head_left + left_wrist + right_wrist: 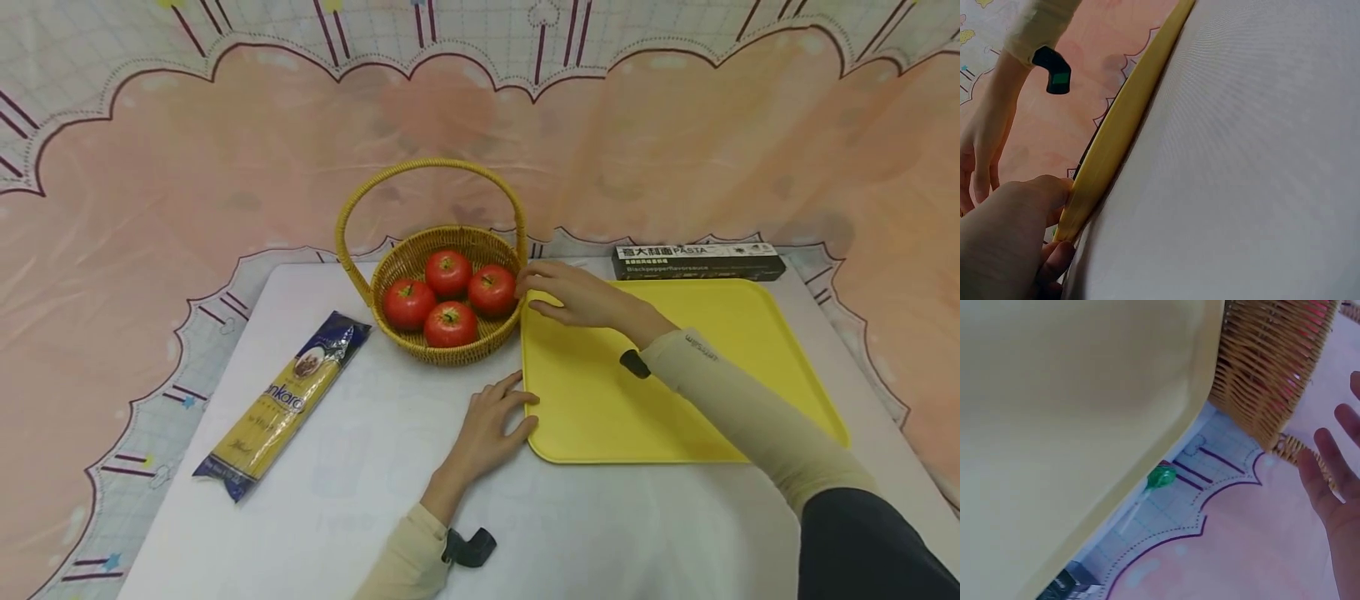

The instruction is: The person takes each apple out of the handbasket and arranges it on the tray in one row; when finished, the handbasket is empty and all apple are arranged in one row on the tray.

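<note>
Right-hand fingers (542,269) near basket (450,357) of four apples (450,327)

1. Left hand (489,427), right hand (573,296): bare.
2. Left sleeve (408,557): pale beige, ending at the wrist.
3. Left mount (471,548): black, elbow-shaped.
4. Right sleeve (750,417): matching beige, small dark lettering (701,344) near its far end, illegible.
5. Right mount (635,364): black, bent, with a green patch (1060,79).
6. Outer sleeve (862,550): dark, at near right, bordering the beige.

Blue-and-yellow packet (283,404) lying slantwise, dark PASTA box (697,263), white tabletop (330,508), peach backdrop (225,158) with scalloped edging
</note>
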Available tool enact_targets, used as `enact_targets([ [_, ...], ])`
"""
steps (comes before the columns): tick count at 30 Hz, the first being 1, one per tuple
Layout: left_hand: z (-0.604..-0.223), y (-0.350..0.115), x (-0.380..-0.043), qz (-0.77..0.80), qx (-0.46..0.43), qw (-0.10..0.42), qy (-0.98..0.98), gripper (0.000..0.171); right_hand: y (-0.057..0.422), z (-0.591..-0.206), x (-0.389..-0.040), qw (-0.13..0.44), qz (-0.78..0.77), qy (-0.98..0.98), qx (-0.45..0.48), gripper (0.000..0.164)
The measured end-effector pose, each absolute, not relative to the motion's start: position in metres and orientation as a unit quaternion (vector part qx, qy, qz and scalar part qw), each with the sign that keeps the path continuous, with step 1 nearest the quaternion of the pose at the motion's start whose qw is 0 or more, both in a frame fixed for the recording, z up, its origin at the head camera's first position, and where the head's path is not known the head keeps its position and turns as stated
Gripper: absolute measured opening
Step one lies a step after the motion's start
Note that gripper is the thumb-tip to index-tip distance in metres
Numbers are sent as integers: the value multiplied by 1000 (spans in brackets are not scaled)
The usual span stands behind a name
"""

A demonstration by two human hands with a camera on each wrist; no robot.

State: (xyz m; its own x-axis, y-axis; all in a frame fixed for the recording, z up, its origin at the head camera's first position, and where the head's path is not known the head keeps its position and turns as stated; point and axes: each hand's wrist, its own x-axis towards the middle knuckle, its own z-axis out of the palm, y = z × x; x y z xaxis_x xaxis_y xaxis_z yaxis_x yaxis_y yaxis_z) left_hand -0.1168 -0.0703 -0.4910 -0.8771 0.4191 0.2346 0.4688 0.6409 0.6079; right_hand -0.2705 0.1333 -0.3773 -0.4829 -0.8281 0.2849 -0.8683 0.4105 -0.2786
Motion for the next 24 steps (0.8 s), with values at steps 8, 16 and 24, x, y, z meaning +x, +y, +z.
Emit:
enact_targets([
  [8,-492,-70,-117,-347,-249,46,-903,26,115,-373,-282,38,152,-839,522,25],
  [16,-494,-69,-116,-345,-252,44,-903,26,101,-372,-290,11,130,-839,529,22],
  [24,-494,-65,-118,-337,-252,51,-906,25,87,-372,-300,-24,93,-842,531,24],
])
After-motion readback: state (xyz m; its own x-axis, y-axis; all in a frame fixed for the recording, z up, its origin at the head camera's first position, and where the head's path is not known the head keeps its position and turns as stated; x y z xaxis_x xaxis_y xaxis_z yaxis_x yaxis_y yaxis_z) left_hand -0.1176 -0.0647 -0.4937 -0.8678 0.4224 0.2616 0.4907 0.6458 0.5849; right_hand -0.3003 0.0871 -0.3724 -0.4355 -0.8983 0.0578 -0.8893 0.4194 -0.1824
